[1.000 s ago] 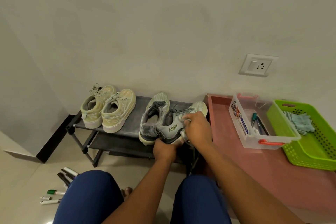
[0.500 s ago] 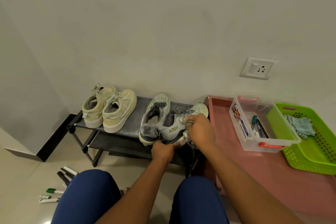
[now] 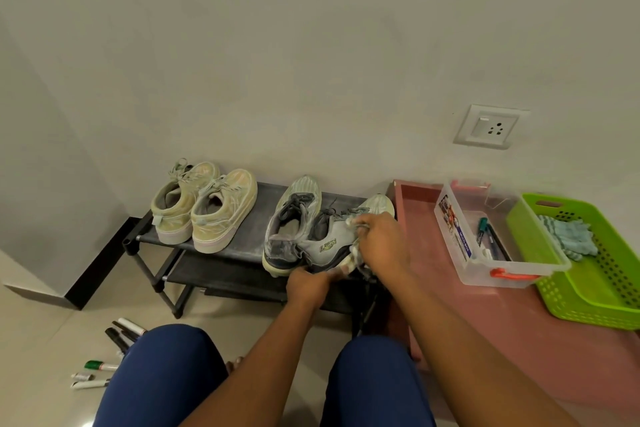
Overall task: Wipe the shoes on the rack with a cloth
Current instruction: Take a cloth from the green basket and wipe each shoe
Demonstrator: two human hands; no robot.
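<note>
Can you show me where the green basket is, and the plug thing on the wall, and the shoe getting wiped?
green basket (image 3: 530,239), head view, on its near left wall.
wall socket (image 3: 491,126), head view, on the middle of its plate.
grey shoe (image 3: 325,246), head view, on its side by the logo.

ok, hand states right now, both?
Left hand: grips the heel end of the grey shoe.
Right hand: holds the cloth against that shoe's side.

right hand (image 3: 382,246) with the cloth (image 3: 352,258) now further down the side of the grey shoe (image 3: 332,239) toward its sole, left hand (image 3: 306,286) slightly lower at the heel
</note>
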